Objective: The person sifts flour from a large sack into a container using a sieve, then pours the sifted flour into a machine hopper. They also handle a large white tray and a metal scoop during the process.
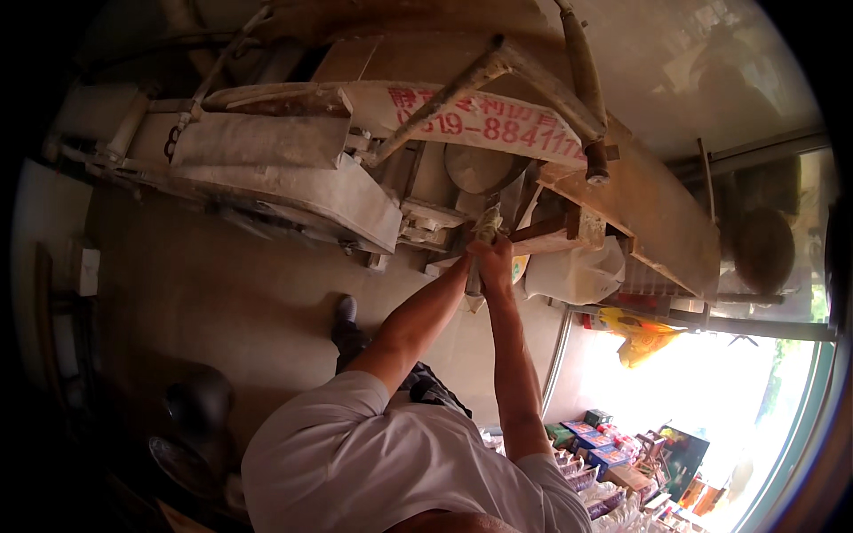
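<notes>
Both my arms reach out to a flour-dusted machine (pixel 293 178). My left hand (pixel 468 264) and my right hand (pixel 496 259) meet close together, and both grip a pale, dusty strip (pixel 487 222) that looks like cloth or dough. The strip rises from my hands toward a round grey disc (pixel 480 164) in the machine, and its lower end (pixel 474 293) hangs just below my hands. Whether it is fixed to the machine I cannot tell. My fingers are closed around it.
A white banner with red print (pixel 498 124) and slanting metal bars (pixel 542 80) cross the machine. A white sack (pixel 577 271) and a yellow bag (pixel 640 338) lie to the right. Coloured boxes (pixel 604 449) stand by a bright window. My shoe (pixel 345 313) is on the bare floor.
</notes>
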A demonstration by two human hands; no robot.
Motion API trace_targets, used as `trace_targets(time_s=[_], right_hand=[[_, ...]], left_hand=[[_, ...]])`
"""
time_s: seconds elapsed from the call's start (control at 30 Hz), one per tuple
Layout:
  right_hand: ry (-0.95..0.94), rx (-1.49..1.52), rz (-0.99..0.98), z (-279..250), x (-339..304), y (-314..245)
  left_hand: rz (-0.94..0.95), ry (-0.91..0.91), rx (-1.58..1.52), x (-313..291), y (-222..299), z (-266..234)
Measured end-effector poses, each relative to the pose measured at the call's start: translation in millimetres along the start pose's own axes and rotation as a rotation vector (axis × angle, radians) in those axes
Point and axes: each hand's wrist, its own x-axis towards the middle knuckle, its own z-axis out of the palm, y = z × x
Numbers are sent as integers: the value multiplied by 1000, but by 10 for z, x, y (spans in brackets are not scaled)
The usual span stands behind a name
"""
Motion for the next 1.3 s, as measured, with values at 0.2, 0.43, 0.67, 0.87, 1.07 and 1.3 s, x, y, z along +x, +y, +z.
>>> trace_targets(time_s=[0.2, 0.43, 0.67, 0.87, 1.07, 1.3], right_hand=[[245, -336, -261, 348, 38, 246], [319, -408, -131, 552, -146, 93], [311, -354, -58, 604, -240, -92], [291, -373, -92, 743, -331, -159], [366, -436, -129, 796, -306, -174], [453, -362, -198, 788, -136, -84]], left_hand=[[-17, -63, -15, -175, 67, -205], [-75, -162, 3, -435, 106, -748], [-265, -228, 373, -791, 203, -2466], [-296, -83, 472, -1299, 612, -3686], [-338, 29, 520, -1494, 826, -4377], [-385, 13, 505, -1475, 825, -4706]])
